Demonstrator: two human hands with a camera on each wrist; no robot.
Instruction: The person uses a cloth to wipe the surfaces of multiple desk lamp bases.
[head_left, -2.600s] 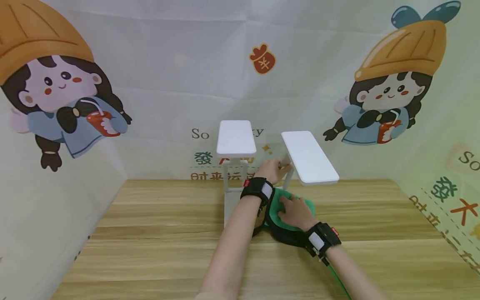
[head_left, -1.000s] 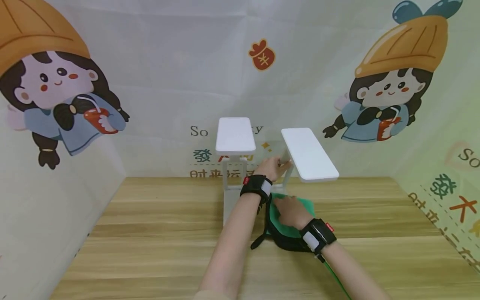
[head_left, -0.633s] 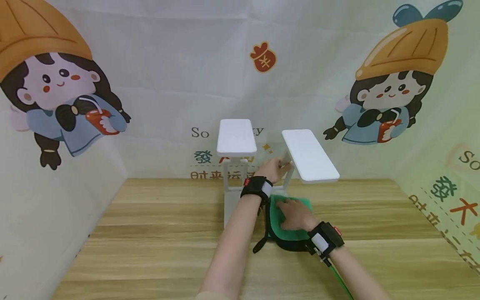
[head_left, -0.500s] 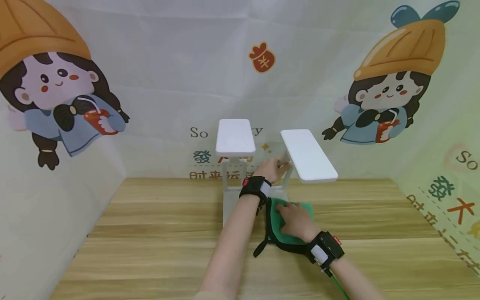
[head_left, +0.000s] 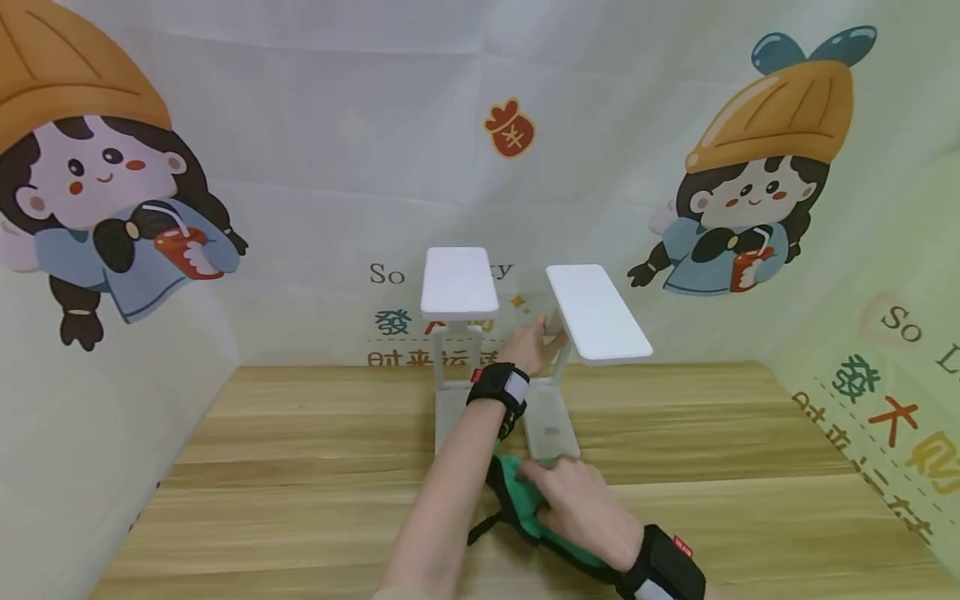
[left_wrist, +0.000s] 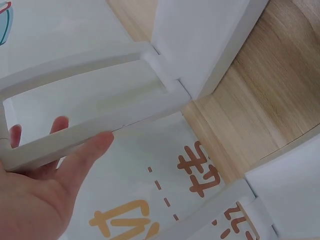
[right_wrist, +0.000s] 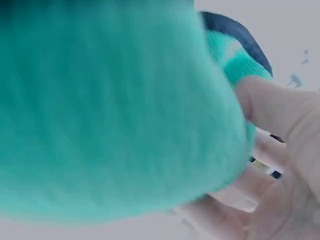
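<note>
Two white folding tablet stands occupy the middle of the table in the head view. My left hand (head_left: 528, 346) grips the upright frame of the right stand (head_left: 597, 312); in the left wrist view its thumb and fingers wrap one bar of that frame (left_wrist: 75, 132). My right hand (head_left: 581, 504) pinches a green cloth (head_left: 525, 504) with black edging and a black loop, just in front of the stand's base (head_left: 551, 421). The right wrist view has the plush-looking green cloth (right_wrist: 115, 120) bunched between thumb and fingers. The left forearm hides part of the left stand (head_left: 459, 281).
A wooden tabletop (head_left: 315, 467) extends around the stands. Behind it hangs a light backdrop (head_left: 360, 167) with cartoon figures and lettering, close to the stands. Both hands wear black wrist straps.
My right hand has drawn the green cloth back toward me and off the right stand's base, which now shows. The cloth is more crumpled. My left hand still holds the frame.
</note>
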